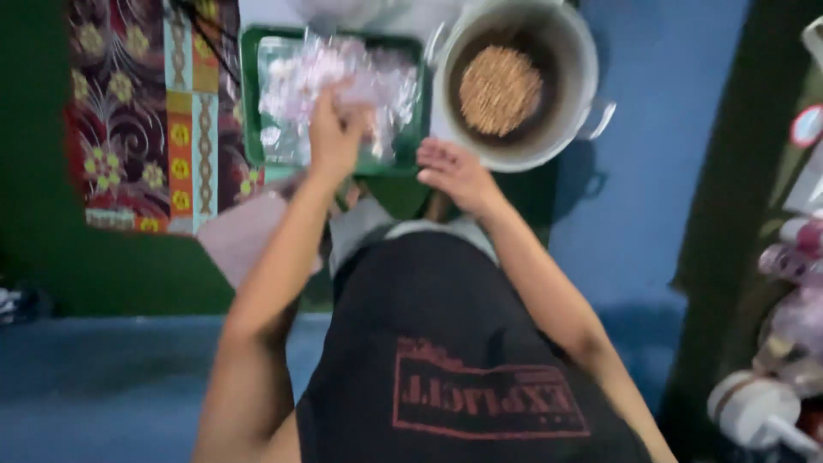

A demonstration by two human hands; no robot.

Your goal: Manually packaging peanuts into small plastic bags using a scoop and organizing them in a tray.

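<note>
A green tray (250, 94) lies in front of me, filled with several small clear plastic bags (386, 81) of pale contents. My left hand (334, 129) reaches over the tray's middle with its fingers closed on one of these bags. My right hand (459, 176) rests at the tray's near right corner, fingers apart, holding nothing, just below the rim of a large grey pot (583, 60). A round heap of brown grains or nuts (501, 90) sits in that pot. The view is blurred, so the exact grip is unclear.
A patterned red and yellow mat (146, 111) lies to the left of the tray. A pale cloth (244, 236) sits by my left forearm. Blurred bottles and packets (793, 274) crowd the right edge. The floor is blue (651, 171).
</note>
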